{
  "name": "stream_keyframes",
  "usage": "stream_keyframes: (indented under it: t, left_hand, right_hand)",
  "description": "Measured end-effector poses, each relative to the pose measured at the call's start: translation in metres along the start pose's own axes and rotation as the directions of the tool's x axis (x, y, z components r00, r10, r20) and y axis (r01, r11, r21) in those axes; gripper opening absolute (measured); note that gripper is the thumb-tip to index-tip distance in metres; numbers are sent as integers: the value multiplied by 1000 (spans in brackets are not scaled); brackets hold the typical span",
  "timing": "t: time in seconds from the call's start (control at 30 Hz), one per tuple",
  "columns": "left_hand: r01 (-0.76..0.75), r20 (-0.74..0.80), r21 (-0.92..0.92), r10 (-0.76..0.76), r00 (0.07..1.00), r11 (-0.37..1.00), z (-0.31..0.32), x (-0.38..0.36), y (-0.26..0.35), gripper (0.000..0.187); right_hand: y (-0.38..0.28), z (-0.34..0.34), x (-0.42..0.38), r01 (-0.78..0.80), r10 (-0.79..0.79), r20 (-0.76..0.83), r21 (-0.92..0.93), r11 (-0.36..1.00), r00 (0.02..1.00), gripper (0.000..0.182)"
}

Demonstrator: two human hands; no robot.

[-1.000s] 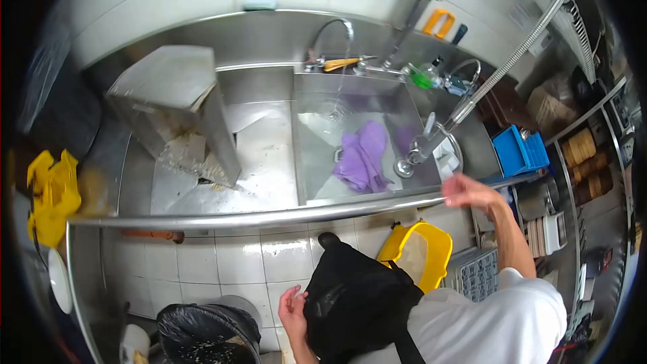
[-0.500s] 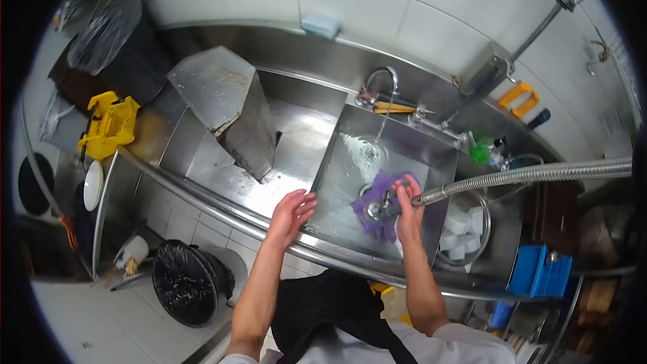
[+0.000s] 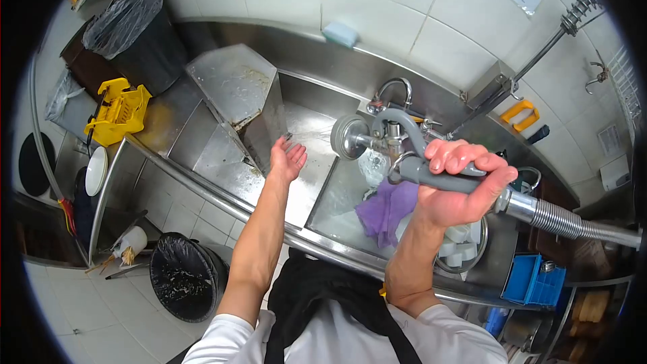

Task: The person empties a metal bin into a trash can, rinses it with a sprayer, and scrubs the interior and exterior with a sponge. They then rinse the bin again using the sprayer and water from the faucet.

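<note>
My right hand is wrapped round the grey handle of a pre-rinse spray gun, raised above the sink. The spray head points left, and faint water streaks show in front of it. My left hand is open, palm up, beside the lower end of a tall stained metal container. That container leans in the left basin. Under the spray gun, a purple cloth lies in the water-filled sink basin.
A flexible metal hose runs right from the spray gun. Behind the sink stands a tap. White blocks fill a round container on the right. A black-lined bin and a yellow mop wringer are at left.
My right hand has lifted the spray gun out of the sink, up toward the camera, and turned its head left. My left hand has moved up toward the metal container.
</note>
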State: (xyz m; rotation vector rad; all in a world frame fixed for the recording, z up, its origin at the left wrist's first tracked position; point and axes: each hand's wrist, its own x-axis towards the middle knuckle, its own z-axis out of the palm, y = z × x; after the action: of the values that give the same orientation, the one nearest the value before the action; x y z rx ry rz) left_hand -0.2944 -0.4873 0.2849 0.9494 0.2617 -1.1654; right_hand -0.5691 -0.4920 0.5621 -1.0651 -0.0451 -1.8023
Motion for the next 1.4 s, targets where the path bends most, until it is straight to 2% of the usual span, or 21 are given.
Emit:
stream_keyframes:
  t: [0.17,0.27,0.4,0.6,0.7,0.77,0.87,0.93,1.03,1.1,1.2,1.27,1.4]
  left_hand:
    - [20,5,-161,-20,1000,987,-20,15,5,63]
    - [3,0,-177,-3,1000,984,-29,21,3,58]
    - [7,-53,-202,-18,998,979,-44,21,-14,51]
    - [123,3,-21,-123,992,992,-49,-30,-58,40]
    - [148,37,34,-149,988,988,-47,-68,-63,39]
    - [142,80,134,-153,985,981,-52,-88,-61,46]
    - [139,79,87,-146,986,986,-57,-119,-48,38]
    - [148,81,54,-152,985,988,-68,-125,-46,37]
    - [86,67,63,-90,994,994,-74,-133,-42,40]
    - [99,73,40,-102,992,994,-79,-132,-42,39]
    - [108,79,18,-110,991,994,-76,-131,-43,37]
    - [119,83,19,-120,989,993,-73,-134,-43,37]
    - [115,110,10,-115,987,993,-73,-137,-46,36]
  right_hand:
    - [24,19,19,0,0,-12,24,1000,1000,43]
    - [45,32,33,-90,90,15,65,994,996,43]
    - [75,37,42,-33,31,38,48,998,999,42]
    - [115,42,55,-38,38,4,128,991,999,36]
    - [135,38,55,-24,25,-2,80,996,1000,34]
    - [143,37,57,-47,48,-4,111,993,999,34]
    - [149,40,59,-84,82,19,151,985,996,34]
    - [152,40,63,-21,16,43,123,992,999,34]
    - [149,41,63,-62,55,51,129,990,997,34]
    - [146,42,62,-85,78,68,113,990,995,34]
    - [145,44,67,-15,13,26,72,997,1000,35]
    - [143,43,68,-58,51,60,124,991,997,39]
    - [141,47,74,-59,57,24,117,991,998,43]
